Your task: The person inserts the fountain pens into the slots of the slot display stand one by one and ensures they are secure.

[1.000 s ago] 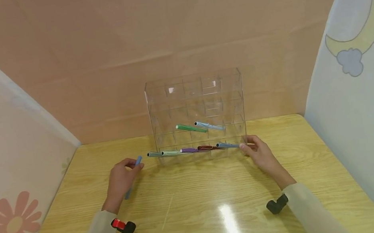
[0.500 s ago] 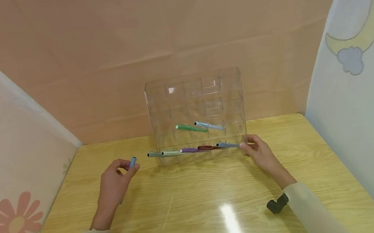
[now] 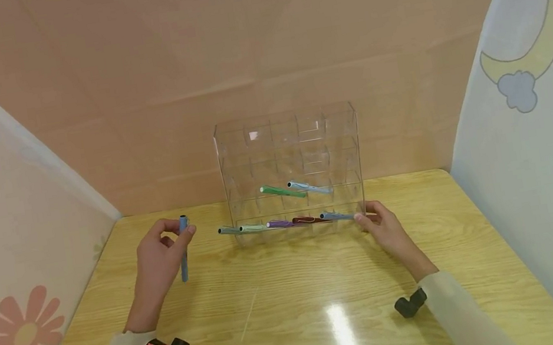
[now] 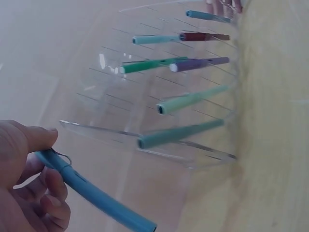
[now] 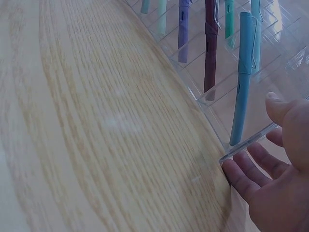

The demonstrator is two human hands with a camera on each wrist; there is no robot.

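Observation:
My left hand [image 3: 156,268] pinches a blue pen [image 3: 184,252] near its capped end, between thumb and fingers. The pen stands nearly upright over the table's left part, apart from the clear plastic rack [image 3: 357,142]. In the left wrist view, the same blue pen [image 4: 104,200] slants down and right. My right hand [image 3: 387,233] grips the rack's lower right side, thumb in front. A blue pen [image 5: 244,82] lies in the compartment beside that thumb. Along the bottom row are also dark red [image 3: 307,219], purple [image 3: 280,223], pale green [image 3: 252,227] and grey-green [image 3: 228,229] pens.
Higher in the rack lie a green pen [image 3: 281,191] and a light blue pen [image 3: 309,186]. The pens' capped ends stick out toward me. Beneath is a wooden table [image 3: 283,290], with an orange-brown backdrop [image 3: 255,32] behind and patterned panels at both sides.
My left hand has moved left and slightly back from the rack, and the blue pen in it has swung from slanted to nearly upright. My right hand and the rack stay in place.

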